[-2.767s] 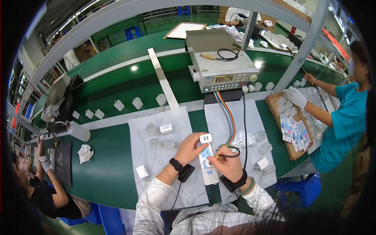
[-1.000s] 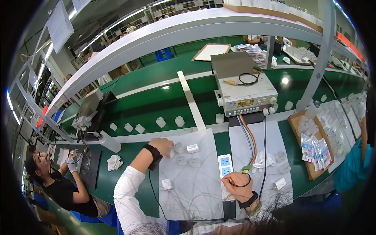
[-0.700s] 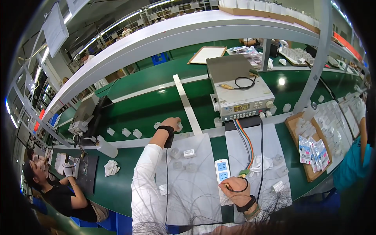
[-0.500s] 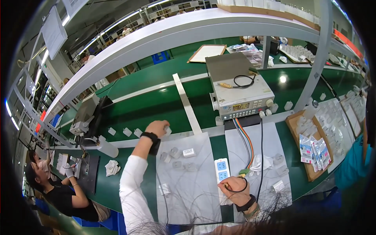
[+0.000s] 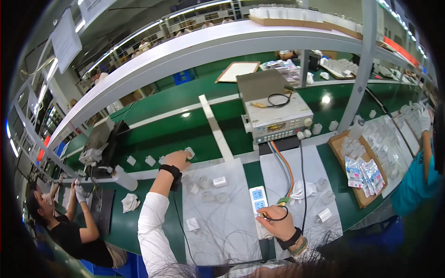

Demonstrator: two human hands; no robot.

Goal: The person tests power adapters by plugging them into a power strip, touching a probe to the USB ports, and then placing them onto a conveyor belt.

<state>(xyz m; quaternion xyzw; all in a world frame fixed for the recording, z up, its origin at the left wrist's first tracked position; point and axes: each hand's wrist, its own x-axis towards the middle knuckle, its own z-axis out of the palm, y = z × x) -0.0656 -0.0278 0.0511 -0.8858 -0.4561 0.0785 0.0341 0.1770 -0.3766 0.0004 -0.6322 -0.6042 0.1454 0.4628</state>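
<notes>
My left hand [image 5: 178, 160], reaching over the far edge of the white sheet, has its fingers closed on a small white power adapter [image 5: 189, 152]. Several similar white adapters [image 5: 150, 161] stand in a row to its left. On the right, my right hand [image 5: 280, 226] pinches the end of a short black cable [image 5: 277, 218] just beside a white power strip [image 5: 258, 200] with blue sockets. That cable loops to a green connector [image 5: 283, 201] on coloured wires. Between my hands, clear-bodied adapters [image 5: 204, 182] and a white adapter [image 5: 219, 181] lie on the left sheet [image 5: 222, 236].
A grey bench instrument [image 5: 278, 121] stands behind the power strip. At right, a cardboard tray [image 5: 366, 197] holds adapters and small packets. A metal shelf [image 5: 208, 44] spans overhead. At left are a bottle [image 5: 124, 178], a crumpled cloth [image 5: 130, 203] and a seated co-worker [image 5: 69, 231].
The whole view has shifted slightly. My left hand, with the adapter, is a little further left relative to the sheet. My right hand stays beside the power strip with the cable.
</notes>
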